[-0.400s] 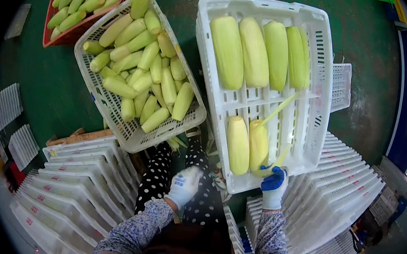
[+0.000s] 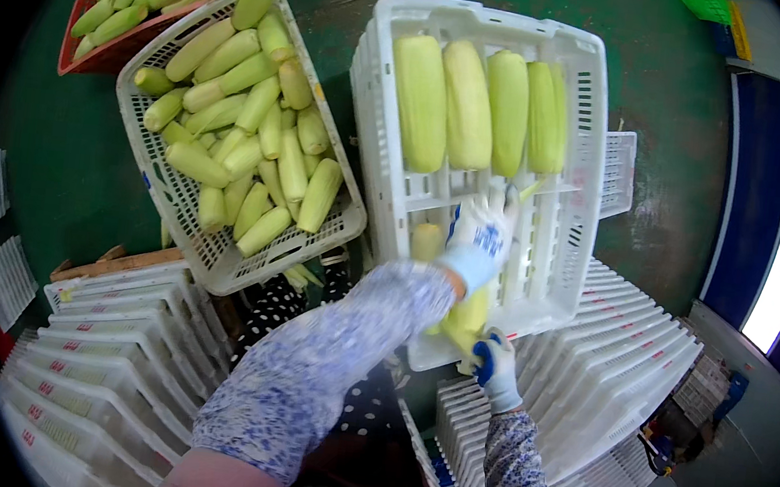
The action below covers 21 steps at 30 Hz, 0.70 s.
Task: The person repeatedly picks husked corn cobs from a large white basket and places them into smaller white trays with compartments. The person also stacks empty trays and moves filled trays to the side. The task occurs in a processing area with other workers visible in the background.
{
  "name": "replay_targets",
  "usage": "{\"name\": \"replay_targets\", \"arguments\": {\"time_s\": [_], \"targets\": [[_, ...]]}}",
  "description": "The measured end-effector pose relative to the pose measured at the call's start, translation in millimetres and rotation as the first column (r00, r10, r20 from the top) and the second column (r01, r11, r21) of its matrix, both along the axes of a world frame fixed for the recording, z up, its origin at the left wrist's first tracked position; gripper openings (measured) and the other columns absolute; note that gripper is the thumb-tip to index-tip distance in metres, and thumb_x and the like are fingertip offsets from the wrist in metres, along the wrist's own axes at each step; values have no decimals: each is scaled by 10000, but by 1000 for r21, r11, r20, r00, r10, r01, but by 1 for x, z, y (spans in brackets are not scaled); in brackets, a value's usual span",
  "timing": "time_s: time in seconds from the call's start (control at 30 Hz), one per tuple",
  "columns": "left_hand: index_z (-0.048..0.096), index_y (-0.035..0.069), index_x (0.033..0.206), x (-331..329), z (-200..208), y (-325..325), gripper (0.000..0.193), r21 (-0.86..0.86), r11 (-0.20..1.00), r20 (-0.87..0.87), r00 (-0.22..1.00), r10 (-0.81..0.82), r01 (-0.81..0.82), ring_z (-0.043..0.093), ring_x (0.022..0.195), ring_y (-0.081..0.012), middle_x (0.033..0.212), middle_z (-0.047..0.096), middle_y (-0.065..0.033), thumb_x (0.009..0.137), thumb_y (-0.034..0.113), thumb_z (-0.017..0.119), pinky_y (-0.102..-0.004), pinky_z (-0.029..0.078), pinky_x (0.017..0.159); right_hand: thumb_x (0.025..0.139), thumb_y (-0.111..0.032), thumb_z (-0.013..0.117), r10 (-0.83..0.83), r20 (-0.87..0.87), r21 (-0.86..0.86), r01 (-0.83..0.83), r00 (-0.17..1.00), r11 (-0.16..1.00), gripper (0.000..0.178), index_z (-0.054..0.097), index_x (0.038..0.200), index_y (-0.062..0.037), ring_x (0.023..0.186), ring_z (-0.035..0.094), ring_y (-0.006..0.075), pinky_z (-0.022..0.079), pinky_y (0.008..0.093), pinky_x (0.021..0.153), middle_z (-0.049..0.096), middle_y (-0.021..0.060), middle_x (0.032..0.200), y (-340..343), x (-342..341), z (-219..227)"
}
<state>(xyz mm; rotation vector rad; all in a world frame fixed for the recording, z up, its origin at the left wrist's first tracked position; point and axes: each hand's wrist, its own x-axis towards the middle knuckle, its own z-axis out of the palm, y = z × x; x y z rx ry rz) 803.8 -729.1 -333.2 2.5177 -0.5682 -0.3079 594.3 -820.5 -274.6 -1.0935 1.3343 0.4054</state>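
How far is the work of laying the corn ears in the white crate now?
Done: four ears lie side by side in the far row of the white crate. In hand: the near row holds about two ears; the left hand reaches over them, and the right hand is at an ear end by the near rim. Left: most of the near row is bare, and the basket is full of ears.
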Motion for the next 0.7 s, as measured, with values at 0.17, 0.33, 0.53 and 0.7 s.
{"name": "replay_targets", "arguments": {"time_s": [0.17,0.33,0.53,0.7], "targets": [[607,94,1007,35,-39,-39,188,-100,982,-255,950,-183,162,622,912,-281,989,609,-122,858,201,567,-431,493,753,872,-91,544,804,-185,-17,-820,565,572,186,580,1036,-10,638,594,142,498,274,528,578,53,768,-31,24,5],[628,53,1112,-19,23,68,283,-633,773,-236,961,-143,-40,616,870,-333,946,627,-156,847,146,593,-420,490,755,728,-21,675,525,35,-98,-520,851,849,136,566,808,-33,784,606,273,501,344,653,587,128,844,-7,-33,1],[645,19,944,-122,17,215,104,-228,568,-470,600,648,-791,594,693,-198,796,627,-115,897,97,597,-319,469,640,810,13,593,-108,1,358,101,994,928,96,546,887,-20,724,619,219,556,331,713,589,108,888,126,8,29],[428,35,1329,-243,-81,278,637,426,742,-668,373,644,-518,532,1108,-394,1229,496,-261,812,313,676,-466,452,897,855,-198,653,920,188,-383,-837,343,391,266,569,1031,-18,950,599,294,489,370,838,595,175,1045,223,32,-68]]}}
